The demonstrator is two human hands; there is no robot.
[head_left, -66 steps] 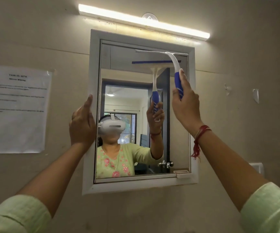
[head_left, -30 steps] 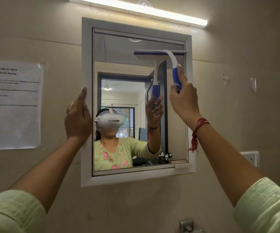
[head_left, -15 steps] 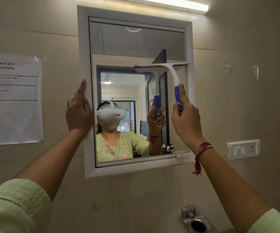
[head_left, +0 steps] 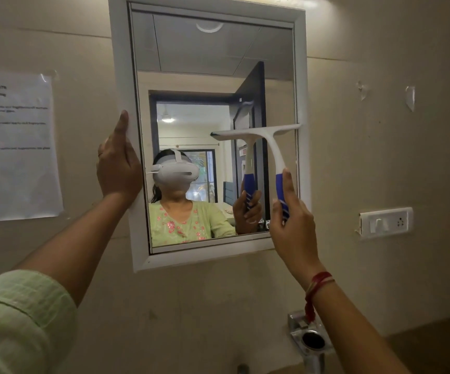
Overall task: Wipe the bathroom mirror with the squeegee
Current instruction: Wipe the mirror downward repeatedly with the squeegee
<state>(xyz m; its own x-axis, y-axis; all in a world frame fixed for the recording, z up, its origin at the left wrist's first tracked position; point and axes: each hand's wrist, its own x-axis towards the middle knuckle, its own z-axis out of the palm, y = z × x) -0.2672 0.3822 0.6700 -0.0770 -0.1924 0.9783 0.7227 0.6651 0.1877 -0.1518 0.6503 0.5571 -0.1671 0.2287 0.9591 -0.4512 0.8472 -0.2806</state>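
- Squeegee (head_left: pixel 268 147) pressed against the right half of the mirror (head_left: pixel 218 63), its white blade bar lying nearly level about halfway down the glass, the right end reaching the frame's right edge.
- Right hand (head_left: pixel 292 225) is clamped round the squeegee's blue grip, thumb up along the handle, fingers curled behind it; a red thread band (head_left: pixel 319 283) circles the wrist.
- Left hand (head_left: pixel 118 166) is closed on the white frame (head_left: pixel 121 63) at its left side, thumb pointing up along the front of the frame, fingers wrapped round the outer edge.
- Both forearms reach up from the lower corners, with pale green sleeves (head_left: pixel 21 314) showing at the bottom left.
- Mirror glass reflects the person in a green patterned top with a white headset, the squeegee and the hand that holds it, and a dark open door behind.
- Printed sheet of paper (head_left: pixel 13 147) is stuck to the beige wall left of the mirror, well apart from the frame; its text is too blurred to read.
- White switch plate with a socket (head_left: pixel 385 222) sits on the wall to the right of the mirror, level with its lower part.
- Metal fitting with a round dark opening (head_left: pixel 311 340) is fixed to the wall below the mirror's right corner.
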